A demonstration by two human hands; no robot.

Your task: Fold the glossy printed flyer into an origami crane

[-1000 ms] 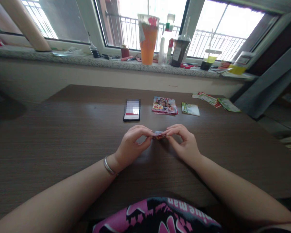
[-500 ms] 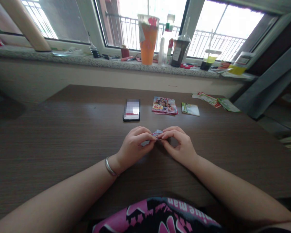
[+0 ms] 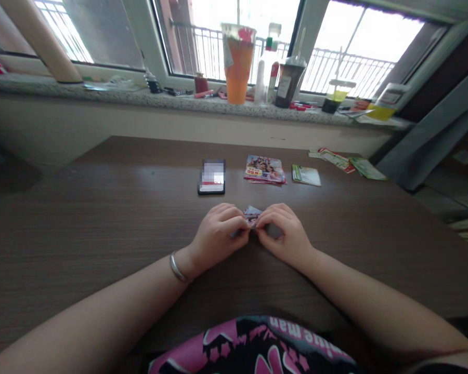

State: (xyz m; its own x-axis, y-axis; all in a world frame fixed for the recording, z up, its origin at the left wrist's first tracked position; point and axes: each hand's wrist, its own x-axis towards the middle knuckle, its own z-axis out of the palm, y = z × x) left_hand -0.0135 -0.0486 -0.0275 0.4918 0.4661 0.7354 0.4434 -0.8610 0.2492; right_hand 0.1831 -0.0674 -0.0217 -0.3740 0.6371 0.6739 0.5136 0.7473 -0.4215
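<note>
My left hand (image 3: 218, 235) and my right hand (image 3: 283, 234) meet at the middle of the dark wooden table (image 3: 101, 218). Both pinch a small folded piece of printed paper (image 3: 252, 213) between thumbs and fingertips, just above the tabletop. Most of the paper is hidden by my fingers; only its upper edge shows. A silver bracelet (image 3: 176, 267) circles my left wrist.
A black phone (image 3: 212, 177) lies beyond my hands, with a stack of colourful flyers (image 3: 265, 170), a green-white leaflet (image 3: 306, 175) and more leaflets (image 3: 347, 161) to its right. The stone windowsill (image 3: 140, 97) carries an orange cup (image 3: 237, 63), a bottle, a dark drink cup (image 3: 289, 80) and small items.
My hands have drawn closer together until the fingertips touch, folding the paper smaller and covering more of it. Nothing else on the table moved.
</note>
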